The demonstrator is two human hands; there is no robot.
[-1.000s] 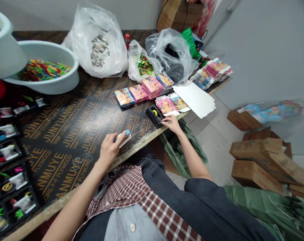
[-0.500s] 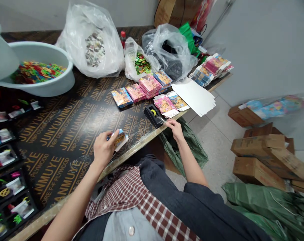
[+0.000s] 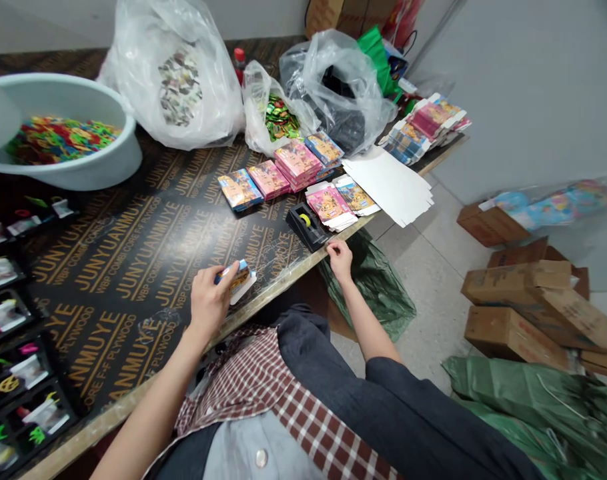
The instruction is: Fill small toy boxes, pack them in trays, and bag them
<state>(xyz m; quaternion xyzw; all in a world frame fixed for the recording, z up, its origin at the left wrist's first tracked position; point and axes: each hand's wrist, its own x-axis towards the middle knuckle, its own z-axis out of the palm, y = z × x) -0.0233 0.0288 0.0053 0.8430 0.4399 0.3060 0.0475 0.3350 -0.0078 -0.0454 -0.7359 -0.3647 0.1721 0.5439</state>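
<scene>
My left hand (image 3: pixel 209 300) is shut on a small printed card box (image 3: pixel 238 279) with a white flap, just above the dark plywood tabletop (image 3: pixel 133 267). My right hand (image 3: pixel 340 259) rests at the table's front edge with its fingers drawn together. Nothing shows between them. Just beyond those fingers sits a black tape dispenser (image 3: pixel 304 227) with a yellow core. Rows of colourful printed boxes (image 3: pixel 288 175) stand farther along the table, and a loose pink box stack (image 3: pixel 331 207) lies next to the dispenser.
Flat white card sheets (image 3: pixel 388 185) overhang the table's right end. A pale basin (image 3: pixel 68 160) holds colourful small pieces at left, beside dark trays (image 3: pixel 13 320). Plastic bags (image 3: pixel 173 80) stand at the back. Cardboard boxes (image 3: pixel 518 307) and green sacking (image 3: pixel 528 407) lie on the floor.
My right hand has moved left and back from beside the dispenser to the table edge. My left hand has turned the box in its fingers. The whole view has shifted slightly.
</scene>
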